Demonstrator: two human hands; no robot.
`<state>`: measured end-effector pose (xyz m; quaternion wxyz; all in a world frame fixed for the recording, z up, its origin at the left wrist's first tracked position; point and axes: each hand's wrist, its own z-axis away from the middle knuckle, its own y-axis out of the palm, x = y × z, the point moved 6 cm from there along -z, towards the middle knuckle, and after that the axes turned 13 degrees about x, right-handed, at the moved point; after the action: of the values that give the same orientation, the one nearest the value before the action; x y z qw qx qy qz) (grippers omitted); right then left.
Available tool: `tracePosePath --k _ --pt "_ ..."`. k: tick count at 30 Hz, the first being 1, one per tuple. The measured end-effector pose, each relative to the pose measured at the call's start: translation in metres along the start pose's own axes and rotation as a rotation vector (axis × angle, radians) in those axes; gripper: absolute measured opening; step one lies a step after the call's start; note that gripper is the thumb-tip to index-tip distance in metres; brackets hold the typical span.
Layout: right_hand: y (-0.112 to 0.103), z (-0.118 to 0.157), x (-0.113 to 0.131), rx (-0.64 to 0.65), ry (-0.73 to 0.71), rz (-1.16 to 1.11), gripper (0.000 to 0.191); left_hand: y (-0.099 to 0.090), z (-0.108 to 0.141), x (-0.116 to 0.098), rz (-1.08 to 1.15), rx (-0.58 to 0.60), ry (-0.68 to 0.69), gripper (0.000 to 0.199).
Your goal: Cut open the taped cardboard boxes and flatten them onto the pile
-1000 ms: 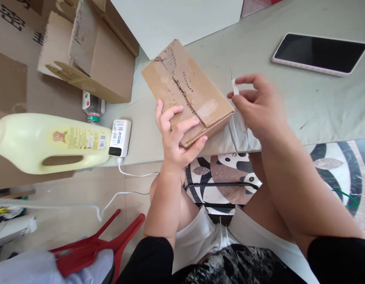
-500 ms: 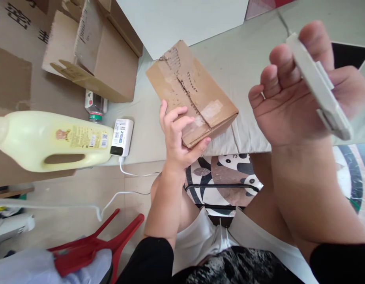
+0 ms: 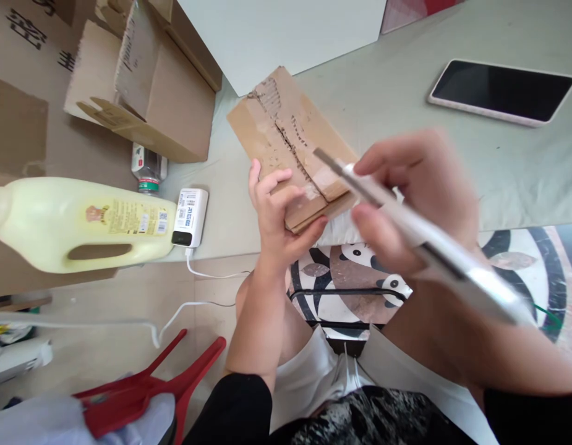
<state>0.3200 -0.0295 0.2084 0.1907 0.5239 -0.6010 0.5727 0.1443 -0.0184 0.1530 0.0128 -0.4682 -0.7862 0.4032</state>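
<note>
My left hand [image 3: 283, 213] grips the near corner of a small brown cardboard box [image 3: 308, 142], its fingers on top and the thumb along the side. Torn strips and clear tape mark the box's upper face, and a seam runs along it. Between the thumb and fingers of my right hand [image 3: 415, 198] is a white utility knife [image 3: 443, 253], blurred by motion. Its thin blade points up and left over the right part of the box. I cannot tell whether the blade touches the cardboard.
A phone [image 3: 501, 93] lies on the cloth-covered surface at right. To the left are a yellow jug [image 3: 58, 216], a white power bank [image 3: 191, 213] with a cable, a bottle [image 3: 149, 170] and an open carton [image 3: 174, 93]. A red stool [image 3: 141, 395] stands below.
My right hand has swung left and down from the upper right, turning the knife so its blade points at the box. The phone behind it is now uncovered. My left hand stays put.
</note>
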Motion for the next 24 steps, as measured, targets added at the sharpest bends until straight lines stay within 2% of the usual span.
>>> tracePosePath --k 1,3,5,9,13,15,19,24 --pt "0.007 0.003 0.008 0.055 -0.011 0.092 0.016 0.0 0.0 -0.001 0.004 -0.004 -0.011 0.047" --pt "0.016 0.008 0.023 0.071 -0.059 0.24 0.011 0.0 -0.001 -0.001 -0.022 -0.006 -0.071 0.04" --pt "0.024 0.01 0.029 0.109 -0.031 0.377 0.007 0.0 -0.001 -0.002 -0.063 0.003 -0.127 0.034" --pt "0.029 0.012 0.029 0.185 0.077 0.471 0.013 -0.001 -0.001 -0.004 -0.047 0.002 -0.089 0.04" --pt "0.034 0.014 0.026 0.349 0.116 0.49 0.017 -0.002 0.0 -0.001 -0.002 -0.008 -0.052 0.048" --pt "0.036 0.015 0.024 0.378 0.133 0.473 0.013 -0.002 0.0 -0.001 0.02 -0.015 -0.051 0.048" --pt "0.038 0.013 0.02 0.306 0.148 0.314 0.011 0.0 0.001 -0.002 0.033 -0.033 -0.072 0.054" --pt "0.042 0.009 0.019 0.269 0.067 0.162 0.022 0.003 0.006 0.004 -0.009 -0.023 -0.168 0.043"
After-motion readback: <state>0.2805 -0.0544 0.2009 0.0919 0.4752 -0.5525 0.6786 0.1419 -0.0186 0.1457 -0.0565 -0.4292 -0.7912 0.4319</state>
